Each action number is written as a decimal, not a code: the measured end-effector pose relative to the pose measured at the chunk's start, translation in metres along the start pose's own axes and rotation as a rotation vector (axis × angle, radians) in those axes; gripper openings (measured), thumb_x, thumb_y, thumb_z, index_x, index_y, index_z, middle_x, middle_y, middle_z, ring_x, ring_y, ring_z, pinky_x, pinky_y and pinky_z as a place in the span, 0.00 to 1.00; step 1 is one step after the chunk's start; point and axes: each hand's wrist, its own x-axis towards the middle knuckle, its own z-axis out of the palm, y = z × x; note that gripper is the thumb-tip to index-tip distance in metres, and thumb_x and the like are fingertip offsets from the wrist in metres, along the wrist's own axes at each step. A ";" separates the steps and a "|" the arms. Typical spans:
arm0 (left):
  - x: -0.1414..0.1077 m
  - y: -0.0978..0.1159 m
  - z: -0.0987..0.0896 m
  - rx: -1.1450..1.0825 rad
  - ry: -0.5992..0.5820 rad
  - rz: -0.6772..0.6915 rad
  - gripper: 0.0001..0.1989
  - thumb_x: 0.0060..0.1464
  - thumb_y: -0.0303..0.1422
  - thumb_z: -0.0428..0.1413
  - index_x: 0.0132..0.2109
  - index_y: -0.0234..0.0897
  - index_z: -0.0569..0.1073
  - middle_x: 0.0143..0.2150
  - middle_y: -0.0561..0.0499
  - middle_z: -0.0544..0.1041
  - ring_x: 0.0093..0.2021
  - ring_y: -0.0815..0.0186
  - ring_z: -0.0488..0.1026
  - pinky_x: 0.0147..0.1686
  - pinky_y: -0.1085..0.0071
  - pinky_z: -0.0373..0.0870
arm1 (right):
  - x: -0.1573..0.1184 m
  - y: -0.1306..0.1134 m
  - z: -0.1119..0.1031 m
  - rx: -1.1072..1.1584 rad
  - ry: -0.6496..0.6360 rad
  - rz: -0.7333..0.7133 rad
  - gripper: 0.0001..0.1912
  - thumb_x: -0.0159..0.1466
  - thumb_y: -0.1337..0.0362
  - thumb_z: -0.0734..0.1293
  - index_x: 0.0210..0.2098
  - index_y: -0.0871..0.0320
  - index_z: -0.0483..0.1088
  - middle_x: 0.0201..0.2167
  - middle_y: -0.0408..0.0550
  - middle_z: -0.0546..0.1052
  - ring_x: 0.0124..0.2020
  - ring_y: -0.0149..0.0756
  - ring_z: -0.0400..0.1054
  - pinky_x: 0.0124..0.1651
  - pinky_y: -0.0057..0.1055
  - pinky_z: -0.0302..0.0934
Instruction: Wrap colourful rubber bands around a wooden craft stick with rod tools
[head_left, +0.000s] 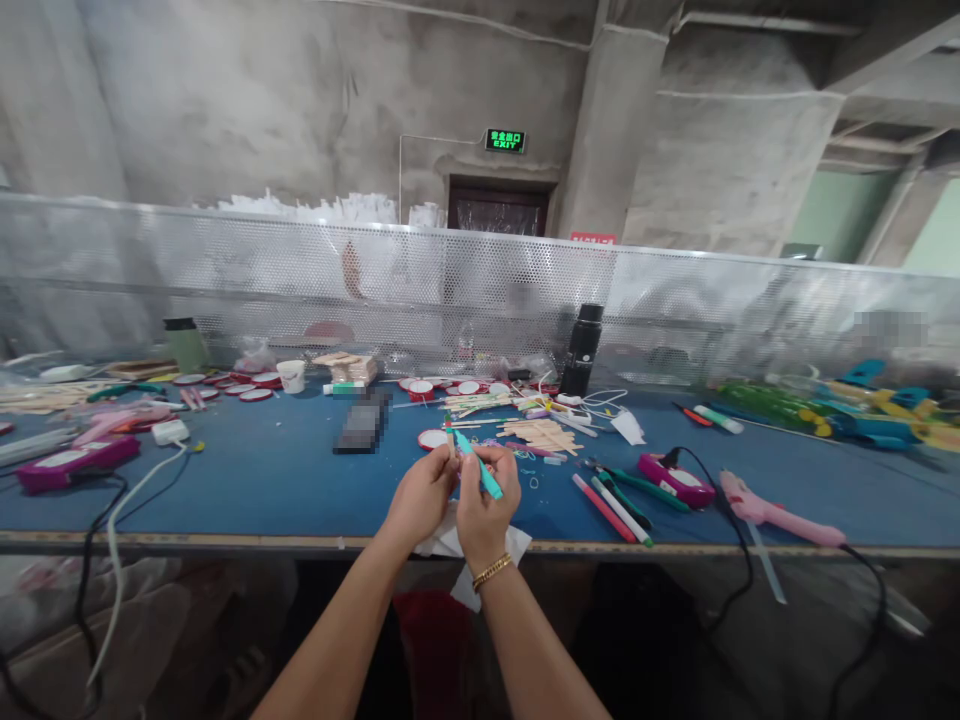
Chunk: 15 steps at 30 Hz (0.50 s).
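Note:
Near the table's front edge, my right hand (486, 512) is closed around a teal marker pen (489, 480), its tip pointing up and left. My left hand (421, 498) pinches a narrow wooden craft stick (451, 440) with red and green at its upper end. The marker's tip is close beside the stick; whether they touch I cannot tell. White tissue paper (517, 543) lies below my hands. Just beyond them are a round white disc with a red rim (433, 439) and a spread of plain craft sticks (546, 434).
Right of my hands lie a red marker (604, 508), green-handled pliers (652, 488), a purple box (675, 480) and a pink glue gun (780, 515) with its cable. A black bottle (582, 350) stands at the back. To the left are a phone (361, 422) and a paper cup (291, 376).

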 end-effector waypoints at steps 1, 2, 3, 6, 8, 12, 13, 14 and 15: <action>0.000 0.000 0.000 0.001 -0.001 0.000 0.14 0.65 0.43 0.51 0.35 0.41 0.70 0.32 0.52 0.76 0.32 0.63 0.68 0.34 0.70 0.63 | 0.000 0.000 0.000 0.003 0.002 -0.003 0.09 0.71 0.57 0.65 0.37 0.54 0.71 0.34 0.45 0.77 0.38 0.38 0.72 0.45 0.36 0.65; 0.000 0.000 0.000 0.000 -0.005 0.004 0.14 0.66 0.43 0.51 0.35 0.41 0.70 0.32 0.52 0.76 0.33 0.63 0.68 0.34 0.70 0.63 | 0.000 0.000 0.000 0.007 -0.001 -0.010 0.09 0.71 0.58 0.65 0.37 0.54 0.71 0.34 0.45 0.77 0.37 0.38 0.72 0.44 0.36 0.65; 0.000 0.000 0.000 0.000 -0.009 0.009 0.14 0.66 0.44 0.51 0.35 0.40 0.71 0.32 0.52 0.76 0.33 0.63 0.68 0.34 0.70 0.63 | 0.000 -0.001 0.000 0.011 -0.008 -0.022 0.08 0.71 0.58 0.65 0.37 0.54 0.71 0.34 0.45 0.77 0.37 0.38 0.72 0.44 0.36 0.65; 0.001 -0.001 0.000 0.001 -0.017 0.020 0.15 0.66 0.45 0.51 0.36 0.40 0.71 0.32 0.52 0.76 0.34 0.63 0.68 0.35 0.70 0.65 | 0.000 -0.001 0.000 0.015 -0.034 -0.051 0.08 0.71 0.58 0.64 0.37 0.54 0.71 0.33 0.44 0.77 0.37 0.37 0.72 0.45 0.36 0.65; 0.001 -0.001 0.000 0.005 -0.013 0.017 0.15 0.66 0.44 0.50 0.35 0.40 0.71 0.32 0.52 0.75 0.33 0.63 0.68 0.35 0.70 0.66 | 0.001 -0.001 0.000 0.007 -0.026 -0.048 0.08 0.71 0.58 0.65 0.37 0.54 0.71 0.33 0.44 0.77 0.37 0.37 0.72 0.44 0.35 0.65; 0.001 -0.002 0.000 0.018 -0.005 0.008 0.15 0.66 0.43 0.50 0.35 0.40 0.71 0.31 0.52 0.75 0.32 0.63 0.68 0.34 0.71 0.65 | 0.001 -0.001 0.000 -0.006 0.013 -0.020 0.09 0.71 0.58 0.65 0.36 0.54 0.71 0.33 0.44 0.77 0.36 0.37 0.72 0.43 0.35 0.65; 0.001 -0.001 0.000 0.019 -0.005 0.009 0.15 0.66 0.43 0.50 0.35 0.40 0.71 0.31 0.52 0.76 0.32 0.63 0.69 0.34 0.71 0.66 | 0.001 -0.001 0.000 -0.002 0.008 -0.025 0.09 0.71 0.58 0.65 0.36 0.54 0.71 0.33 0.44 0.77 0.36 0.37 0.72 0.44 0.35 0.65; 0.001 -0.001 0.000 0.020 -0.003 0.011 0.15 0.66 0.43 0.51 0.35 0.40 0.71 0.31 0.52 0.76 0.32 0.63 0.69 0.34 0.71 0.66 | 0.001 -0.001 0.000 0.005 -0.004 -0.034 0.09 0.71 0.58 0.65 0.36 0.54 0.71 0.33 0.44 0.77 0.37 0.37 0.72 0.44 0.35 0.65; 0.000 -0.001 0.000 0.022 0.006 0.009 0.15 0.65 0.44 0.52 0.34 0.40 0.71 0.31 0.52 0.76 0.33 0.63 0.70 0.35 0.71 0.67 | 0.001 -0.002 0.000 0.011 -0.021 -0.043 0.09 0.71 0.58 0.65 0.36 0.54 0.71 0.33 0.44 0.77 0.37 0.37 0.72 0.44 0.36 0.65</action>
